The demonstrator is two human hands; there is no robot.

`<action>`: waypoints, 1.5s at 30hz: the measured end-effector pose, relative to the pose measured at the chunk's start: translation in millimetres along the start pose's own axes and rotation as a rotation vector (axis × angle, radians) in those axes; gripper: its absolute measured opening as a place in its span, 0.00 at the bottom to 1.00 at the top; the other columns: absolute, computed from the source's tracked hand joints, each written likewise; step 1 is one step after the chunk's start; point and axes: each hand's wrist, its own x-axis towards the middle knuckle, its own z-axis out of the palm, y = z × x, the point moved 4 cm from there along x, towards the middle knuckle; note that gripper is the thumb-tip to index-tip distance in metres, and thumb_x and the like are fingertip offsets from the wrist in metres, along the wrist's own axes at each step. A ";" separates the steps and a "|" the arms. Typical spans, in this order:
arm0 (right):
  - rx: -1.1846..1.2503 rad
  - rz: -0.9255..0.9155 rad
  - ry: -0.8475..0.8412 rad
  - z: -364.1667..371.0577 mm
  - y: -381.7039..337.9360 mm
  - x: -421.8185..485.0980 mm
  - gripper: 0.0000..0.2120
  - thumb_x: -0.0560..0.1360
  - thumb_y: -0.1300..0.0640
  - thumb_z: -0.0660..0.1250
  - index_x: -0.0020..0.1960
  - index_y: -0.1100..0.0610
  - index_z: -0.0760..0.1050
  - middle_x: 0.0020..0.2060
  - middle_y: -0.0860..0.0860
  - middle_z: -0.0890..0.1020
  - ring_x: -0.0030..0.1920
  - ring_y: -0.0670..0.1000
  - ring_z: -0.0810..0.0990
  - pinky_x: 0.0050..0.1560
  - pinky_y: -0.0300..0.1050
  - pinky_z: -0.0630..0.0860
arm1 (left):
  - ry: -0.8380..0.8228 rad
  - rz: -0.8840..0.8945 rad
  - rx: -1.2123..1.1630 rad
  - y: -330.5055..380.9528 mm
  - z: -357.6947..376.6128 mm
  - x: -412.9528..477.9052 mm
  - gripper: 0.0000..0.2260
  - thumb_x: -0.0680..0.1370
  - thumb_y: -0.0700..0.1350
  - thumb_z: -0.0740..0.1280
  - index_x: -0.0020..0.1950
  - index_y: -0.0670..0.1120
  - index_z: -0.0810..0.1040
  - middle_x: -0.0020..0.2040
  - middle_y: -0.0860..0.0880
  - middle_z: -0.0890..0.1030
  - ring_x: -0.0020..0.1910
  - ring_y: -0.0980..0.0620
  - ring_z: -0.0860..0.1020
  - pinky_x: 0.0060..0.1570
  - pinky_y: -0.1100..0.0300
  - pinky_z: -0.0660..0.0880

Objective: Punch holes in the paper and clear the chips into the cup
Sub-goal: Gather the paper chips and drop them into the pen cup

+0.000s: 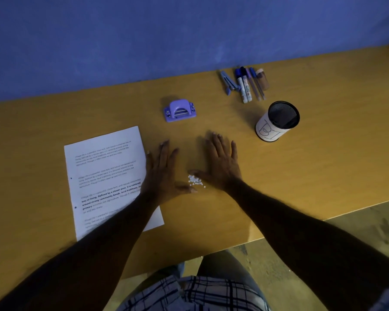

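Note:
A small heap of white paper chips [195, 181] lies on the wooden table between my two thumbs. My left hand [163, 170] rests flat, fingers spread, just left of the chips, its edge touching the printed paper sheet [103, 173]. My right hand [220, 162] lies flat to the right of the chips, its thumb against them. Neither hand holds anything. Two punched holes show on the sheet's left margin. The purple hole punch [180, 110] stands beyond my hands. A black mesh cup [277, 121] with a white label stands upright at the right.
Several pens and markers [245, 85] lie in a row near the blue wall behind the cup. The table's front edge [279, 234] runs diagonally close to my body, with floor beyond it at the lower right.

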 end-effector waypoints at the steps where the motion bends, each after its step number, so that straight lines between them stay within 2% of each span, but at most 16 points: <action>1: 0.006 -0.005 0.000 1.4 -0.3 -5.7 0.55 0.64 0.18 0.51 0.79 0.53 0.50 0.80 0.54 0.50 0.79 0.55 0.45 0.74 0.60 0.33 | 0.016 0.008 0.005 1.0 -1.2 0.9 0.58 0.58 0.79 0.61 0.77 0.42 0.56 0.79 0.38 0.52 0.78 0.37 0.52 0.71 0.32 0.56; 6: 0.164 0.067 0.070 -4.7 4.4 -22.5 0.45 0.72 0.27 0.56 0.79 0.55 0.51 0.79 0.53 0.53 0.79 0.53 0.48 0.77 0.62 0.42 | 0.085 0.023 -0.046 4.1 -9.0 5.6 0.53 0.60 0.75 0.68 0.74 0.41 0.65 0.78 0.38 0.57 0.77 0.38 0.57 0.72 0.36 0.57; 9: 0.300 0.123 0.116 -15.8 10.1 -29.1 0.39 0.75 0.31 0.55 0.76 0.56 0.57 0.76 0.53 0.61 0.77 0.53 0.57 0.76 0.57 0.50 | 0.081 0.077 -0.032 9.5 -13.7 5.0 0.40 0.62 0.70 0.72 0.64 0.44 0.75 0.72 0.40 0.69 0.71 0.40 0.66 0.68 0.44 0.64; 11: 0.349 0.084 0.137 -26.0 6.6 -34.8 0.30 0.76 0.35 0.57 0.69 0.56 0.68 0.67 0.55 0.72 0.67 0.53 0.70 0.69 0.54 0.65 | 0.091 0.132 -0.098 12.3 -16.5 0.6 0.26 0.66 0.63 0.74 0.54 0.47 0.80 0.60 0.45 0.78 0.61 0.46 0.74 0.61 0.52 0.68; 12: 0.373 0.040 0.145 -29.9 3.3 -37.4 0.24 0.77 0.40 0.59 0.62 0.57 0.73 0.60 0.55 0.76 0.59 0.53 0.74 0.62 0.52 0.72 | 0.083 0.155 -0.159 12.9 -17.5 -2.3 0.19 0.68 0.60 0.74 0.50 0.47 0.81 0.53 0.47 0.81 0.55 0.50 0.77 0.58 0.55 0.71; 14: 0.470 -0.036 0.109 -33.9 -2.5 -40.4 0.10 0.77 0.53 0.65 0.51 0.59 0.79 0.49 0.55 0.80 0.46 0.50 0.76 0.48 0.51 0.77 | 0.032 0.181 -0.257 14.1 -17.9 -8.3 0.11 0.73 0.53 0.73 0.46 0.47 0.83 0.44 0.50 0.83 0.45 0.54 0.78 0.48 0.56 0.78; 15: 0.511 -0.048 0.056 -34.0 -3.0 -41.4 0.06 0.76 0.58 0.67 0.49 0.59 0.80 0.47 0.54 0.82 0.43 0.48 0.77 0.47 0.47 0.78 | 0.016 0.190 -0.266 14.4 -17.7 -10.9 0.09 0.75 0.52 0.71 0.46 0.47 0.83 0.43 0.50 0.83 0.44 0.54 0.78 0.45 0.58 0.77; 17: 0.565 -0.017 -0.037 -32.8 0.5 -46.7 0.06 0.74 0.64 0.69 0.50 0.59 0.82 0.47 0.50 0.83 0.42 0.41 0.78 0.44 0.29 0.74 | 0.026 0.211 -0.259 13.4 -16.8 -15.9 0.08 0.77 0.49 0.68 0.48 0.45 0.83 0.44 0.49 0.83 0.45 0.53 0.78 0.45 0.62 0.73; 20: 0.670 0.058 -0.082 -30.1 6.8 -60.2 0.11 0.69 0.67 0.72 0.50 0.59 0.82 0.43 0.44 0.81 0.39 0.32 0.78 0.40 0.22 0.70 | 0.063 0.206 -0.259 9.5 -16.2 -23.0 0.08 0.79 0.44 0.65 0.54 0.44 0.81 0.49 0.47 0.83 0.50 0.51 0.79 0.49 0.62 0.73; 22: 0.680 0.062 -0.102 -26.5 0.1 -68.4 0.12 0.67 0.68 0.73 0.48 0.58 0.81 0.40 0.45 0.80 0.37 0.35 0.78 0.38 0.24 0.70 | 0.071 0.190 -0.221 7.5 -16.2 -26.0 0.10 0.79 0.42 0.64 0.58 0.44 0.80 0.53 0.46 0.82 0.53 0.49 0.78 0.51 0.61 0.72; 26: 0.675 0.110 -0.009 -21.5 -20.1 -66.2 0.09 0.66 0.66 0.73 0.46 0.60 0.80 0.40 0.52 0.83 0.40 0.50 0.80 0.39 0.37 0.74 | 0.026 0.145 -0.081 7.3 -11.3 -34.0 0.17 0.77 0.45 0.65 0.67 0.47 0.76 0.58 0.45 0.76 0.58 0.46 0.74 0.56 0.50 0.74; 30: 0.745 0.124 0.021 -21.6 -37.4 -56.5 0.11 0.68 0.60 0.76 0.49 0.59 0.81 0.43 0.50 0.84 0.42 0.45 0.82 0.43 0.37 0.78 | -0.014 0.078 0.086 10.1 -2.7 -42.7 0.24 0.77 0.52 0.64 0.73 0.52 0.68 0.62 0.43 0.70 0.62 0.43 0.70 0.56 0.47 0.69; 36: 0.913 0.350 0.142 -27.6 -1.4 -62.2 0.12 0.69 0.69 0.71 0.51 0.59 0.81 0.45 0.51 0.85 0.46 0.48 0.83 0.51 0.46 0.81 | -0.009 0.089 0.133 17.8 2.3 -43.0 0.27 0.76 0.52 0.65 0.74 0.57 0.64 0.63 0.42 0.69 0.63 0.42 0.69 0.56 0.46 0.70; 40: 1.043 0.499 0.092 -23.1 17.4 -70.6 0.13 0.71 0.70 0.69 0.49 0.55 0.81 0.48 0.53 0.85 0.50 0.52 0.83 0.58 0.53 0.80 | -0.025 0.167 0.127 23.8 0.0 -41.6 0.28 0.75 0.48 0.66 0.74 0.59 0.64 0.65 0.44 0.69 0.65 0.43 0.68 0.59 0.45 0.69; 42: 1.057 0.501 0.086 -22.4 15.7 -70.1 0.14 0.71 0.70 0.68 0.49 0.54 0.81 0.48 0.53 0.85 0.51 0.53 0.83 0.58 0.52 0.79 | -0.016 0.170 0.124 24.8 -2.6 -42.6 0.28 0.74 0.47 0.67 0.74 0.58 0.65 0.66 0.44 0.70 0.65 0.43 0.69 0.59 0.45 0.70; 45: 0.961 0.449 0.081 -23.5 9.7 -69.4 0.12 0.72 0.69 0.68 0.53 0.57 0.82 0.49 0.50 0.84 0.52 0.50 0.82 0.54 0.38 0.78 | 0.025 0.070 0.064 16.5 -8.7 -43.2 0.29 0.75 0.46 0.67 0.75 0.53 0.64 0.66 0.43 0.70 0.65 0.42 0.69 0.59 0.45 0.70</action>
